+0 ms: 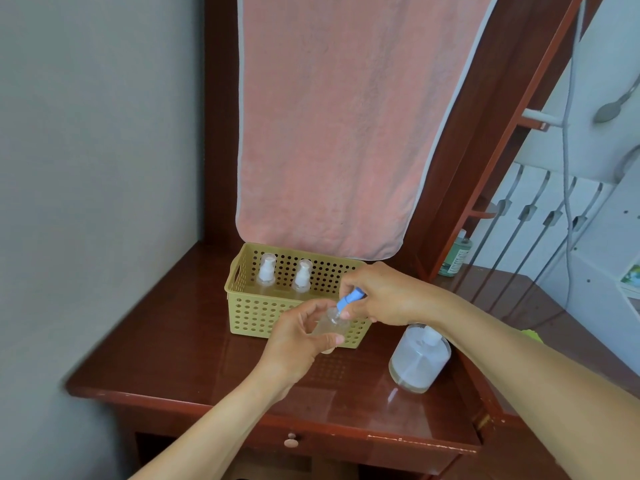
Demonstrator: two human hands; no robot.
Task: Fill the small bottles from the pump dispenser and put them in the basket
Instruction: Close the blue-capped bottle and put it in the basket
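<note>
My left hand [300,336] grips a small clear bottle [329,326] in front of the yellow perforated basket [256,311]. My right hand [384,296] pinches a blue pump top [349,301] at that bottle's mouth, tilted. Two small capped bottles [266,270] [302,276] stand upright inside the basket near its back wall. The large translucent dispenser bottle [419,361] stands on the desk to the right, under my right forearm; its top is partly hidden.
A pink towel [329,126] hangs over the dark red wooden desk [173,351] just behind the basket. A grey wall stands on the left. A green bottle [456,254] sits at the back right beside a wooden frame. A drawer knob [291,441] is below the front edge.
</note>
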